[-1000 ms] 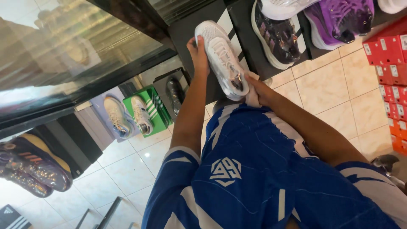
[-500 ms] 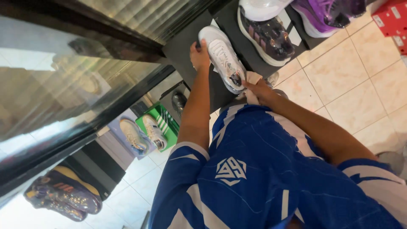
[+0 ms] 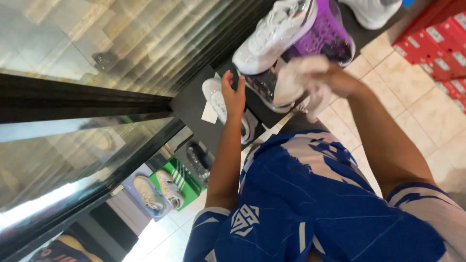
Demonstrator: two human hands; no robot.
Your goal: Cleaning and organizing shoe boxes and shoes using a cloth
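I'm gripping the white mesh sneaker [image 3: 224, 107] on the black shelf [image 3: 191, 104] with my left hand [image 3: 234, 95]; right hand [image 3: 335, 77] is clutching a white cloth [image 3: 298, 80] beside it. Wiping seems next.

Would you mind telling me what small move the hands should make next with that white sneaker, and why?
Probably bring the cloth in the right hand down onto the white sneaker. The left hand already rests on that shoe on the black shelf, while the white cloth hangs above it, apart from it.

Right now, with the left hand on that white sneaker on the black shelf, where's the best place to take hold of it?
Grip the white sneaker across its heel end from above: it lies sole-down on the black shelf, and the left hand already rests there.
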